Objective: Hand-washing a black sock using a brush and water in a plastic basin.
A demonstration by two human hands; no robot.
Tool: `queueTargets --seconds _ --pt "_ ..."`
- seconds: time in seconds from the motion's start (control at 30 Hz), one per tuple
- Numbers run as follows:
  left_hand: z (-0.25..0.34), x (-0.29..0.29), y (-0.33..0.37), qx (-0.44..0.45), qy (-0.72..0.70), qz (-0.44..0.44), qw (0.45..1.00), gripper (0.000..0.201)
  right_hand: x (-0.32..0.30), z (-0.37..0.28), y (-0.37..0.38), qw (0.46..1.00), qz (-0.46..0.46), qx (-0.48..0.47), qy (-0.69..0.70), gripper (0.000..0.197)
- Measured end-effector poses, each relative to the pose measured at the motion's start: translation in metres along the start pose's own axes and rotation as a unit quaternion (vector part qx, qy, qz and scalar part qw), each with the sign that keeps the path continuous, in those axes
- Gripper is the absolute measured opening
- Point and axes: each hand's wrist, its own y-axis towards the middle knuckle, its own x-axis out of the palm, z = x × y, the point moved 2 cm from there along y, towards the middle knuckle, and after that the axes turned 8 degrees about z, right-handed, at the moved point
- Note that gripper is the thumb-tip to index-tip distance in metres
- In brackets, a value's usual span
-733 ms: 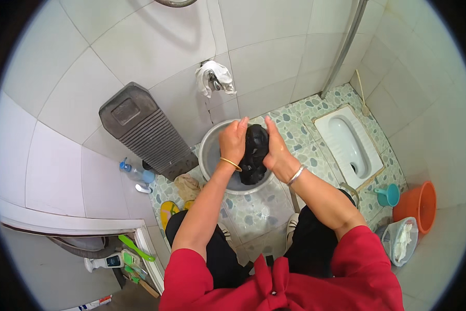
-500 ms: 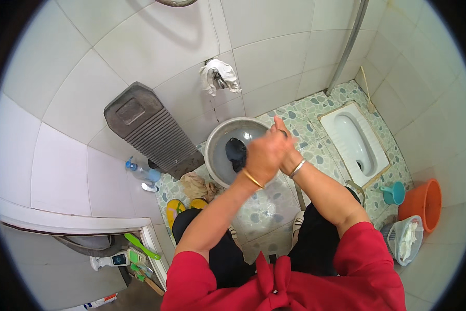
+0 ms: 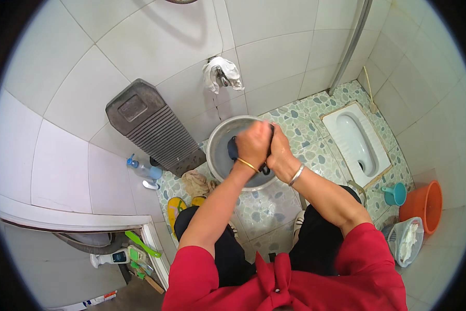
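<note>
Over a round metal basin point(image 3: 212, 150) of greyish water, both my hands are pressed together around a wet dark cloth point(image 3: 233, 149). My left hand point(image 3: 253, 143) is a fist on the cloth, slightly blurred by motion. Against it, my right hand point(image 3: 279, 149) grips the same cloth, and a strip of it shows between the two. Part of the cloth hangs out on the left of my left hand, and a dark end pokes out below. Its exact kind cannot be made out.
A dark ribbed washboard point(image 3: 158, 124) leans on the wall left of the basin. A crumpled beige cloth point(image 3: 195, 183) and yellow slippers point(image 3: 176, 208) lie nearby. A white cloth point(image 3: 223, 74) drapes a tap. Rightward are a squat toilet point(image 3: 347, 136), blue dipper point(image 3: 395, 194) and orange bucket point(image 3: 422, 207).
My hands have moved slightly left and lower over the basin. More of the dark cloth now shows between and below them, with less lying visible in the water.
</note>
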Motion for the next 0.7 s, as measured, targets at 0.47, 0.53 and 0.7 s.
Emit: queueTargets --seconds 0.47,0.53,0.7 --pt "-0.023 0.001 0.003 -0.053 0.004 0.007 0.999 0.036 0.004 -0.018 -0.022 0.985 0.009 0.028 0.171 0.037" --pt "-0.029 0.006 0.002 -0.121 -0.035 -0.016 0.992 0.039 -0.008 -0.019 -0.007 0.983 0.004 0.029 0.182 0.038" --pt "-0.016 -0.007 -0.006 -0.224 -0.368 -0.227 0.874 0.035 -0.004 -0.051 -0.002 0.958 -0.068 0.047 0.275 0.039"
